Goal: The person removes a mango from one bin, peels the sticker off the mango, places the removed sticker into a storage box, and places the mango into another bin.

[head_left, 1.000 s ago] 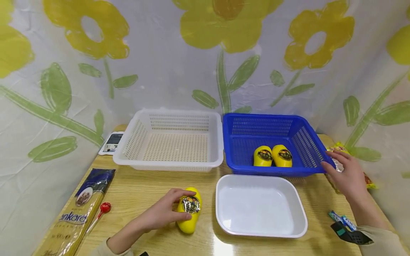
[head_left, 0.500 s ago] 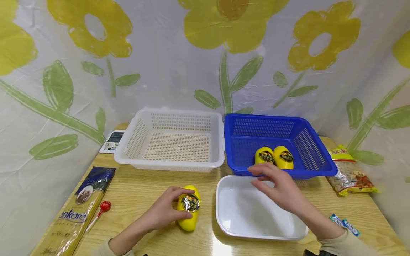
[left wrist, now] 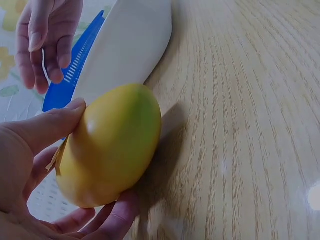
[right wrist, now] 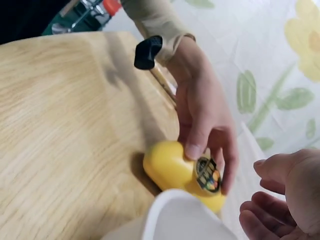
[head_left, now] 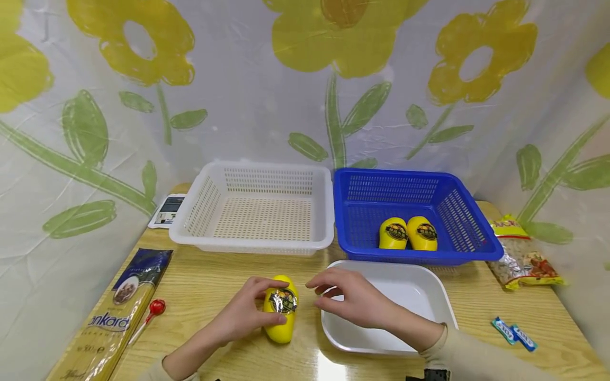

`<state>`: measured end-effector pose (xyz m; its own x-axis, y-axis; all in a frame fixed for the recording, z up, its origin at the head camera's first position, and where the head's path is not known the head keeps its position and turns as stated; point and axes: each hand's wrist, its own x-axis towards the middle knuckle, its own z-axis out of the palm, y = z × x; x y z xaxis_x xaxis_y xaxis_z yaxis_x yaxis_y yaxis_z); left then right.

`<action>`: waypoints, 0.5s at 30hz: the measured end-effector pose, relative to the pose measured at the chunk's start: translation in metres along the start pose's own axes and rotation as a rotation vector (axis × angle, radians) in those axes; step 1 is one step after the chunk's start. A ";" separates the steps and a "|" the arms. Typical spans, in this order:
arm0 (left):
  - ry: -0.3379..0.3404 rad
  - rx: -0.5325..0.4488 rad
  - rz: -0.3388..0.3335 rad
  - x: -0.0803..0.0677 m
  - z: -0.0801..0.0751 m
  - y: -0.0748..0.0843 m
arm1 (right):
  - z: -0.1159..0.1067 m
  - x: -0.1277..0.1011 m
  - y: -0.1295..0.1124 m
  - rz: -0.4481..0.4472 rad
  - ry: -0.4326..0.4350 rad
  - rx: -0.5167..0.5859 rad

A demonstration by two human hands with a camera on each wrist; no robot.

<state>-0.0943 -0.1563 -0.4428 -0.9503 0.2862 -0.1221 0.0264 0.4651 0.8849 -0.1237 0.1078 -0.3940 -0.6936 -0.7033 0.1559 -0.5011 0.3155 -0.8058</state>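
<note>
Head view shows my right hand [head_left: 355, 301] has swung back from the blue basket [head_left: 476, 254] across the white tray [head_left: 429, 280], fingers loose and empty, toward the yellow pod [head_left: 282, 312] my left hand [head_left: 243, 317] grips on the table [head_left: 205, 280], likely for a two-handed grip.

The left hand [head_left: 240, 315] covers one side of the yellow container [head_left: 281, 316], whose label print is unreadable.
</note>
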 end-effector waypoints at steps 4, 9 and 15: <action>-0.001 -0.026 -0.029 0.000 0.001 0.000 | 0.008 0.007 -0.001 0.006 -0.017 -0.005; 0.006 -0.030 -0.032 0.001 0.001 0.002 | 0.015 0.014 0.000 0.031 -0.031 -0.036; 0.017 -0.023 -0.028 0.000 0.001 0.003 | 0.022 0.022 0.003 0.040 -0.035 -0.026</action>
<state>-0.0942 -0.1540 -0.4412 -0.9558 0.2589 -0.1392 -0.0072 0.4528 0.8916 -0.1292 0.0793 -0.4050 -0.6951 -0.7114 0.1037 -0.4868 0.3596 -0.7961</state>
